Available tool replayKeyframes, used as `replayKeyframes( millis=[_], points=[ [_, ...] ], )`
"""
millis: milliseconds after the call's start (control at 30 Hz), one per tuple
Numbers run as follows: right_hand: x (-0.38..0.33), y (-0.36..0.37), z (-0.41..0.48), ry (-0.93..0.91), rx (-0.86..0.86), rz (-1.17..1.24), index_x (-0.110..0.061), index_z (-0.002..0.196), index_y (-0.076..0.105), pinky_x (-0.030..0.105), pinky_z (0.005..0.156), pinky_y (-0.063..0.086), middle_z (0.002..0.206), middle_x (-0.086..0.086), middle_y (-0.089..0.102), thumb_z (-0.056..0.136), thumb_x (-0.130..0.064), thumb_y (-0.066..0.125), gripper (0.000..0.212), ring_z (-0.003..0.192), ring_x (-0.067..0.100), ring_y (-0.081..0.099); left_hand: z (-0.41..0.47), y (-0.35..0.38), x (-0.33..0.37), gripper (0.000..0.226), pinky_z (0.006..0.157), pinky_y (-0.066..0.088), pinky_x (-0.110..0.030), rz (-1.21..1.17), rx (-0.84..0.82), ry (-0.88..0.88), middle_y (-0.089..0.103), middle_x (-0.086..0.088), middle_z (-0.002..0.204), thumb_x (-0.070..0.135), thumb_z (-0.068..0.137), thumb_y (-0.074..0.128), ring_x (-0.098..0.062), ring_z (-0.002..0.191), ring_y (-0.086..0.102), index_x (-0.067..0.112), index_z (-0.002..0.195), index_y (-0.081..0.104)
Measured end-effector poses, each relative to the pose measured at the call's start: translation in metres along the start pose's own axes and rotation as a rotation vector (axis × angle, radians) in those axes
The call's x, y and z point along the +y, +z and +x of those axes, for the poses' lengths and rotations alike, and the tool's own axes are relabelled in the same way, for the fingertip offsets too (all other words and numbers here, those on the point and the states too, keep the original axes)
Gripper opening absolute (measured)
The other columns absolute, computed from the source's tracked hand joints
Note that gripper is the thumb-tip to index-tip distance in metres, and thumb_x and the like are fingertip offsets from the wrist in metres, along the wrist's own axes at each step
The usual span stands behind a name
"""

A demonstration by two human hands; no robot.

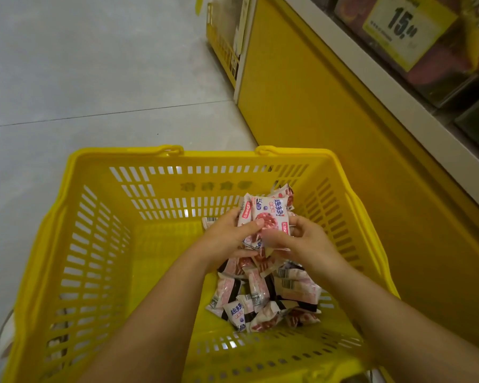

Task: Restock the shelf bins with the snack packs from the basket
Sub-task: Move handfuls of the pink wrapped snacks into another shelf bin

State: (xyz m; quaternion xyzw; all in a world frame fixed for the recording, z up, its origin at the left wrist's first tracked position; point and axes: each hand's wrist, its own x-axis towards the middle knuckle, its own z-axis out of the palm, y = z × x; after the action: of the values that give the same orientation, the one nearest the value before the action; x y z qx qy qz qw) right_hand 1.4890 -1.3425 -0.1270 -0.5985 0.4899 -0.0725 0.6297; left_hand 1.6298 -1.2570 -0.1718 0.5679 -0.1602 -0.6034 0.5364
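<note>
Yellow price tag (407, 29) reading 15 (small print blurred), snack pack (270, 217) printed 趣多多

- Pale grey floor tiles (80, 78) spread ahead of me and to my left, crossed by one dark grout line (103, 115).
- On my right stands a yellow cabinet panel (315, 120), topped by a white ledge (385, 87).
- Above the ledge sits a yellow price card (407, 26) reading 15.
- Farther off stands a second yellow rack (221, 45).

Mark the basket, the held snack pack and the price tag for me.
basket (219, 153): head view, far rim.
held snack pack (270, 214): head view, front face.
price tag (400, 23): head view, printed number.
</note>
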Motion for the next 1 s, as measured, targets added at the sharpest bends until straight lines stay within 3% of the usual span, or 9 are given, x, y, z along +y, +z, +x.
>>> replayKeyframes(
  millis=[67,167,300,400,500,567,633,800,1000],
  points=[
    [-0.006,-0.005,-0.001,-0.037,-0.043,-0.018,-0.019,0.104,0.059,0.036,0.076,0.060,0.107,0.011,0.068,0.084,-0.009,0.069,0.025,0.084,0.023,0.072,-0.003,-0.005,0.003,0.051,0.074,0.059,-0.034,-0.008,-0.020,-0.023,0.065,-0.001,0.120,0.047,0.080,0.066,-0.019,0.104,0.067,0.024,0.124,0.056],
    [-0.021,-0.022,-0.001,-0.127,-0.192,-0.268,-0.029,0.097,0.064,0.018,0.060,0.055,0.093,0.001,0.072,0.085,-0.005,0.067,0.027,0.070,0.009,0.070,-0.006,-0.018,0.005,0.068,0.080,0.058,-0.041,-0.024,-0.061,-0.104,0.069,-0.003,0.117,0.073,0.070,0.055,-0.022,0.105,0.068,0.032,0.123,0.057],
    [-0.031,-0.022,-0.002,-0.127,-0.393,-0.500,-0.030,0.115,0.062,0.022,0.060,0.056,0.085,-0.009,0.072,0.086,-0.009,0.069,0.037,0.070,0.007,0.070,-0.009,-0.023,0.008,0.095,0.094,0.052,-0.050,0.208,-0.146,-0.174,0.061,-0.001,0.130,0.080,0.061,0.065,-0.023,0.115,0.061,0.031,0.140,0.043],
    [-0.025,-0.012,0.004,-0.211,-0.302,-0.500,-0.018,0.124,0.056,0.022,0.063,0.057,0.088,-0.006,0.069,0.083,-0.011,0.071,0.044,0.075,0.005,0.069,-0.011,-0.018,0.007,0.060,0.086,0.057,-0.041,0.280,-0.198,-0.156,0.072,0.003,0.108,0.054,0.072,0.074,-0.017,0.098,0.070,0.030,0.124,0.053],
    [-0.020,-0.012,0.020,-0.271,-0.053,-0.407,-0.019,0.122,0.057,0.024,0.078,0.056,0.106,-0.010,0.064,0.085,-0.022,0.069,0.039,0.093,0.008,0.065,-0.009,-0.021,0.004,0.034,0.072,0.058,-0.033,0.229,-0.109,-0.110,0.075,0.003,0.100,0.036,0.085,0.069,-0.016,0.091,0.072,0.030,0.116,0.057],
    [-0.019,-0.018,0.038,-0.379,0.159,-0.676,-0.022,0.131,0.051,0.022,0.094,0.044,0.124,-0.012,0.052,0.088,-0.027,0.065,0.046,0.114,0.009,0.052,-0.007,-0.026,0.001,0.030,0.067,0.056,-0.032,0.164,-0.002,-0.087,0.075,0.003,0.095,0.034,0.086,0.068,-0.015,0.085,0.073,0.030,0.113,0.057],
    [-0.018,-0.022,0.056,-0.465,0.208,-0.987,-0.022,0.142,0.040,0.030,0.107,0.032,0.142,-0.002,0.041,0.091,-0.022,0.061,0.054,0.131,0.017,0.036,-0.005,-0.029,-0.001,0.033,0.061,0.056,-0.029,0.101,0.100,-0.079,0.075,0.002,0.093,0.033,0.087,0.068,-0.014,0.081,0.073,0.028,0.118,0.056],
    [-0.010,-0.019,0.087,-0.533,0.238,-1.448,-0.020,0.139,0.043,0.037,0.097,0.042,0.134,0.006,0.046,0.093,-0.019,0.054,0.047,0.122,0.025,0.040,0.004,-0.030,-0.003,0.034,0.055,0.054,-0.025,0.028,0.183,-0.077,0.075,0.001,0.095,0.028,0.091,0.063,-0.013,0.080,0.072,0.023,0.123,0.055],
    [-0.017,-0.031,0.083,-0.619,0.292,-1.570,-0.018,0.115,0.061,0.036,0.090,0.038,0.118,0.004,0.053,0.090,-0.022,0.058,0.025,0.111,0.024,0.043,0.007,-0.022,0.001,0.048,0.050,0.054,-0.023,0.021,0.264,0.005,0.068,0.000,0.100,0.027,0.089,0.066,-0.008,0.069,0.072,0.029,0.130,0.041]
  ],
)
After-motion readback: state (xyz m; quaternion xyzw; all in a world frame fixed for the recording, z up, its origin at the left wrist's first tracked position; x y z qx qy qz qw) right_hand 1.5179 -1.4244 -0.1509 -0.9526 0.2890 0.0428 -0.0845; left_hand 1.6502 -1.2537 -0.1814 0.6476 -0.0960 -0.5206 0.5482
